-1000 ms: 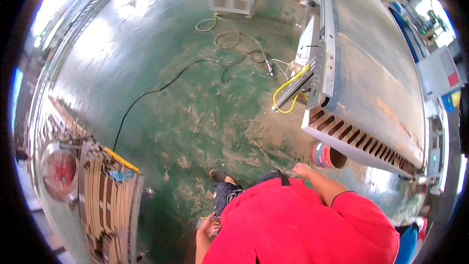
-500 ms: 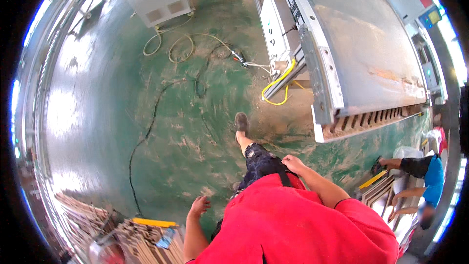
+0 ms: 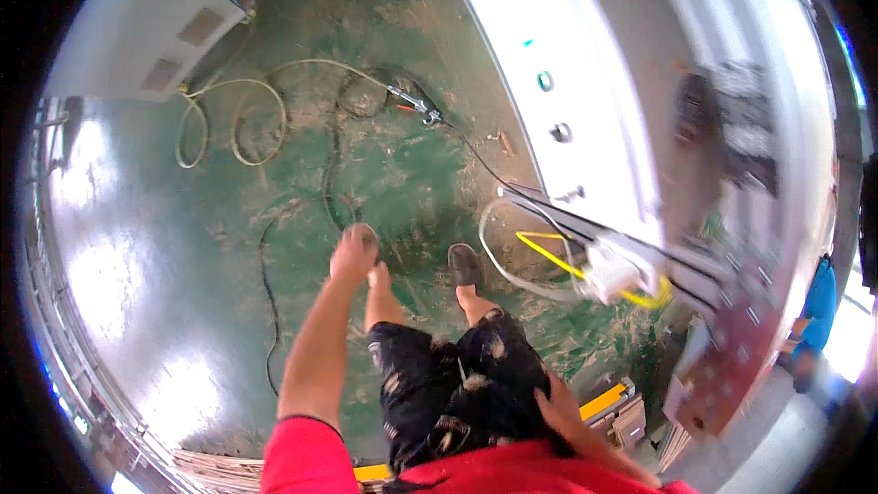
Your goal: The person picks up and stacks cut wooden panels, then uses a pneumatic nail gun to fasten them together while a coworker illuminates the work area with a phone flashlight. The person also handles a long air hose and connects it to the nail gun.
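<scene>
My left arm reaches forward over the green floor. My left hand [image 3: 348,261] is smeared by motion, overlapping the shoe of my left foot, and its fingers do not show clearly. Against the side of my dark patterned shorts [image 3: 462,393] lies my right hand [image 3: 560,402], fingers loosely stretched and nothing seen in them. Ahead on the floor, a pale coiled hose [image 3: 282,110] ends in a metal fitting with a red lever [image 3: 417,105]. Beyond my right foot are a yellow cable [image 3: 549,252] and a white looped hose [image 3: 498,261], near the machine.
A white control panel with knobs [image 3: 585,91] and a blurred machine frame [image 3: 732,348] stand close on my right. At the far left is a grey cabinet [image 3: 128,27]. A black cable [image 3: 268,302] crosses the dusty floor. Another person in blue [image 3: 819,306] is at the right rim.
I have moved toward the machine's panel, which looms larger on the right. My left arm has swung forward. My right hand has slid from the front of my shorts to their side.
</scene>
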{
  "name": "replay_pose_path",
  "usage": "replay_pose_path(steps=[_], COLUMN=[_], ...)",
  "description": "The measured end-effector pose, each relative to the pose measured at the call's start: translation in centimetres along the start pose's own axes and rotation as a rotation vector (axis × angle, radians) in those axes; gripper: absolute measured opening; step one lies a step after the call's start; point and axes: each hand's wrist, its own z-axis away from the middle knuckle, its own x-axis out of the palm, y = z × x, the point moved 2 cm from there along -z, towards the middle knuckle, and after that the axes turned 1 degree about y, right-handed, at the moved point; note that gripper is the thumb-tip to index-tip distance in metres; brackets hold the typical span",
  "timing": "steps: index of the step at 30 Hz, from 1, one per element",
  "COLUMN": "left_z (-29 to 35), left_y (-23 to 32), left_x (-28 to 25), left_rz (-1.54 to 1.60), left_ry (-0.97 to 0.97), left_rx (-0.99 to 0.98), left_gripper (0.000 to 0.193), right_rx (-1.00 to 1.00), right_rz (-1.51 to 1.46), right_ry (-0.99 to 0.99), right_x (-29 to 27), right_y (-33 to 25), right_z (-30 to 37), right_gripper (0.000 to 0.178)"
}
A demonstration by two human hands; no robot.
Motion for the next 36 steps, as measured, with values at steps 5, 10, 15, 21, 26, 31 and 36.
replay_pose_path(steps=[5,10,15,21,26,31,36], left_z=[-26.4,-42.6,-50.5,-38.0,-10.0,17.5,35.7], left_y=[2.5,8.6,8.8,4.4,6.9,10.8,14.8], left_x=[-0.7,4.3,6.5,6.4,2.7,0.5,4.1], left_rz=[-0.326,-0.507,-0.887,-0.595,-0.718,-0.612,-0.117], left_ry=[0.161,0.312,0.422,0.087,-0.430,-0.666,-0.913], left_rx=[0.251,0.540,0.693,0.777,0.707,0.925,0.833], left_gripper=[0.060,0.054,0.035,0.017,0.020,0.035,0.041], right_rx=[0.242,0.612,0.625,0.444,0.501,0.309,-0.187], right_rz=[-0.180,-0.328,-0.480,-0.638,-0.587,-0.865,-1.850], right_ry=[0.260,0.237,0.332,0.541,0.372,0.545,0.686], right_x=[2.4,9.5,10.4,12.9,13.6,15.2,15.6], right_y=[-8.6,-13.0,-16.2,-16.7,-19.5,-20.1,-17.2], right_z=[-1.8,-2.2,-5.6,-1.8,2.0,7.7,13.2], right_gripper=[0.056,0.060,0.058,0.055,0.056,0.063,0.073])
